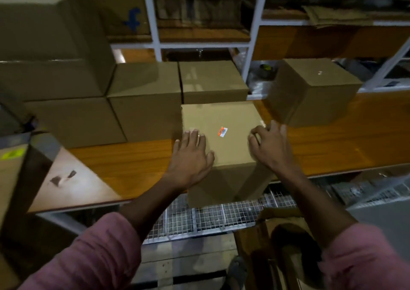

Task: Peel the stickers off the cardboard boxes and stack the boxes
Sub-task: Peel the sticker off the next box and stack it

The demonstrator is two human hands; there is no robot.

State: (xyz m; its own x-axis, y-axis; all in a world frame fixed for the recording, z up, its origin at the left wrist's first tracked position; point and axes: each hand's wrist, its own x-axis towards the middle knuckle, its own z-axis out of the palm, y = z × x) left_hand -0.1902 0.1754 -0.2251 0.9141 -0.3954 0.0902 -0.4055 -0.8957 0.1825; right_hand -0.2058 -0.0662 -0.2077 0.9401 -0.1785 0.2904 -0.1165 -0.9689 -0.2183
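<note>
hands: l (191, 154) flat, r (267, 144) gripping edge | box (224, 154) w/ sticker (222, 131) on top

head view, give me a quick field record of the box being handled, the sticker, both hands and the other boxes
box in hand: cardboard box, near edge overhanging the wooden bench
sticker: orange barcode sticker on the box top, not yet peeled
left hand: flat on the top's left side
right hand: fingers curled over the top's right edge
other boxes: stacked boxes at left; single box at right, a small mark on top
behind: white shelving
</note>
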